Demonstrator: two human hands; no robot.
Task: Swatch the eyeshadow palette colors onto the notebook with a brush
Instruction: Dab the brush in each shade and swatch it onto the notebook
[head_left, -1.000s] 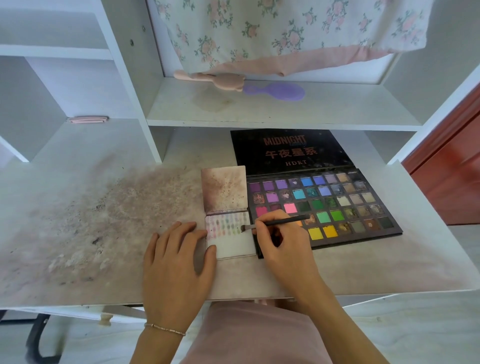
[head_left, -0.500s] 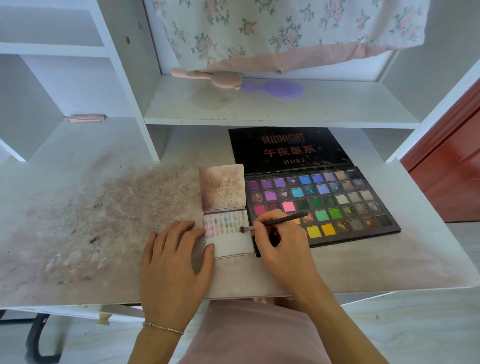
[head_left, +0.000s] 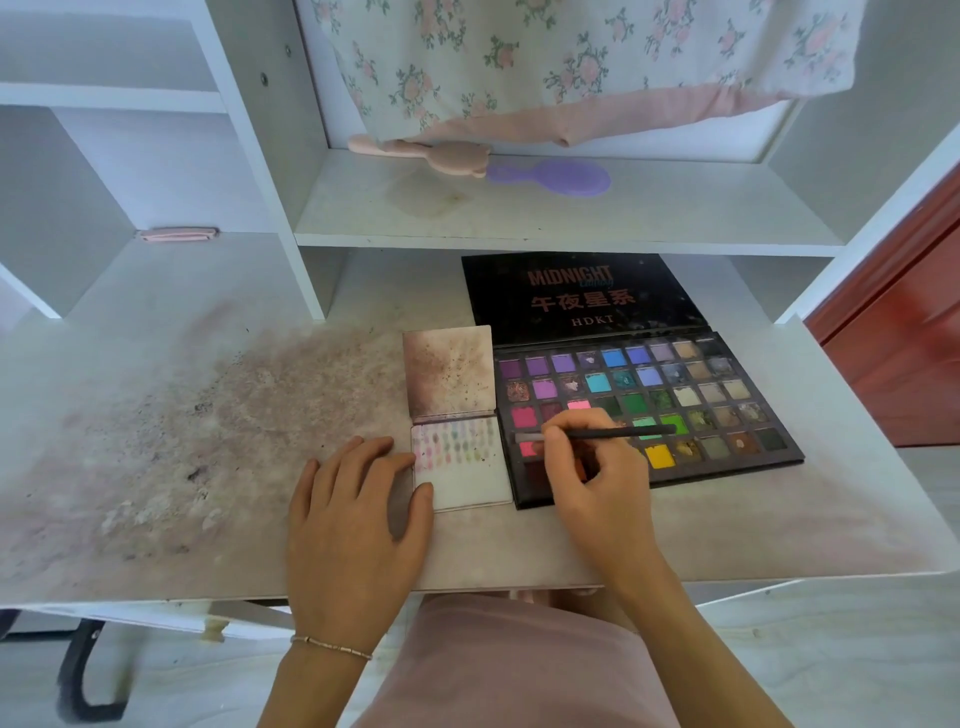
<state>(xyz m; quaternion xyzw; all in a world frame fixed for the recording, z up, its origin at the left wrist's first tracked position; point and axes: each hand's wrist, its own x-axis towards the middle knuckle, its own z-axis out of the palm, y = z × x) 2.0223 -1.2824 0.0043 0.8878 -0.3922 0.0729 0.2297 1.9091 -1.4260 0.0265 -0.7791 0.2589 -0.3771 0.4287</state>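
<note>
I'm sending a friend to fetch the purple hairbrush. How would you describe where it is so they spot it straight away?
Look at the white shelf just above the desk, under the hanging floral cloth. Two brushes lie there end to end: the purple hairbrush is the right one, with a round lilac head, while its neighbour, the pink brush, is peach-pink.

Bright, soft daylight, faint shadows under the hands, sharp centre, wide-angle bending at the edges.

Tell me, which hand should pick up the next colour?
The right hand: its fingers already grip the brush, whose tip sits over the eyeshadow palette. The left hand lies flat, touching the notebook.
</note>
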